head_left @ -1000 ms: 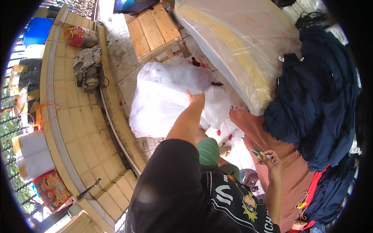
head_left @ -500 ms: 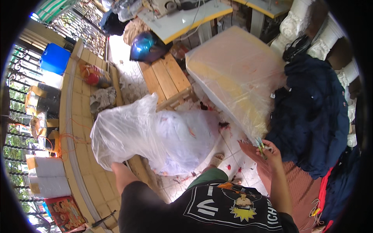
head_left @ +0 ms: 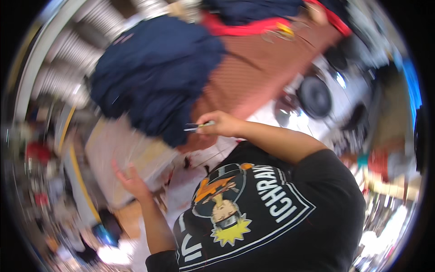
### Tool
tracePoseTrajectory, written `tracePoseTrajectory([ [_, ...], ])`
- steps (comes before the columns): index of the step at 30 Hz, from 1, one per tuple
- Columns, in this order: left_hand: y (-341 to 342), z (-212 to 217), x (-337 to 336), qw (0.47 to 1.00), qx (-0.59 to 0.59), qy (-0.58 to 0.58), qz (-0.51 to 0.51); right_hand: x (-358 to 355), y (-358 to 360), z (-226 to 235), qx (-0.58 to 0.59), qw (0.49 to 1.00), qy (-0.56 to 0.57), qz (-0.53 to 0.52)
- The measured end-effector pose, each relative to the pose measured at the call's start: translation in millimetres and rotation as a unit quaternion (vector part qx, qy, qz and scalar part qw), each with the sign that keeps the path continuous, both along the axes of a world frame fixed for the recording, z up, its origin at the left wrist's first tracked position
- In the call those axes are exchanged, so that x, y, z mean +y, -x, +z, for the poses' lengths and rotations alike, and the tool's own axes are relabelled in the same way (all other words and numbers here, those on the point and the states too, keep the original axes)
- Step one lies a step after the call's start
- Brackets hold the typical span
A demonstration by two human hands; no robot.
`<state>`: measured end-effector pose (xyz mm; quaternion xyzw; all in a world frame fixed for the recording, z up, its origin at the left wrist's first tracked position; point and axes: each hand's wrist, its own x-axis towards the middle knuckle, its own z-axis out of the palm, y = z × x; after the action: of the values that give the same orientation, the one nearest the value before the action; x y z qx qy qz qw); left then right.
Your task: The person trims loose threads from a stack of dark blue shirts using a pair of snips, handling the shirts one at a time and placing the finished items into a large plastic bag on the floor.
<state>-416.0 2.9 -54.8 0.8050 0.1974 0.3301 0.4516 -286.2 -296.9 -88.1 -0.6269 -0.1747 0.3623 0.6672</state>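
Holding a small pair of snips (head_left: 198,126) pinched in its fingers, the right hand (head_left: 222,124) sits raised in front of the chest, blades pointing out toward the heap of dark navy cloth (head_left: 154,77). That grip is narrow and closed round the tool's handle end, probably so it stays ready while the other hand is free. The left hand (head_left: 129,179) hangs out to the side with fingers spread wide, holding nothing, its palm turned toward a pale plastic-wrapped slab (head_left: 122,154) just beyond it. Rust-brown fabric (head_left: 253,77) lies next to the navy pile, with a red strip along its far edge.

Half a second back the left arm reached down at a big clear plastic bag stuffed with white material; that bag is gone from view now and the hand has come away open. The head has swung hard, so everything is smeared. The snips have stayed in the right hand throughout.
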Motion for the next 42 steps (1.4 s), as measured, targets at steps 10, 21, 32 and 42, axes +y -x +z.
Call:
tracePoseTrajectory([
  [10,-137,-55,-324,0.682,0.252,0.253,-0.638,-195,35,-13,-0.055,0.914,-0.024,-0.401],
  [21,-204,-63,-367,0.732,0.398,0.099,-0.544,-564,141,-229,-0.053,0.297,0.509,-0.806],
  [32,-220,-32,-363,0.744,0.382,-0.093,-0.541,-658,174,-213,0.261,0.542,0.234,-0.764],
  [42,-183,-81,-264,0.808,0.431,-0.132,-0.379,-738,177,-205,0.188,0.560,0.296,-0.750],
])
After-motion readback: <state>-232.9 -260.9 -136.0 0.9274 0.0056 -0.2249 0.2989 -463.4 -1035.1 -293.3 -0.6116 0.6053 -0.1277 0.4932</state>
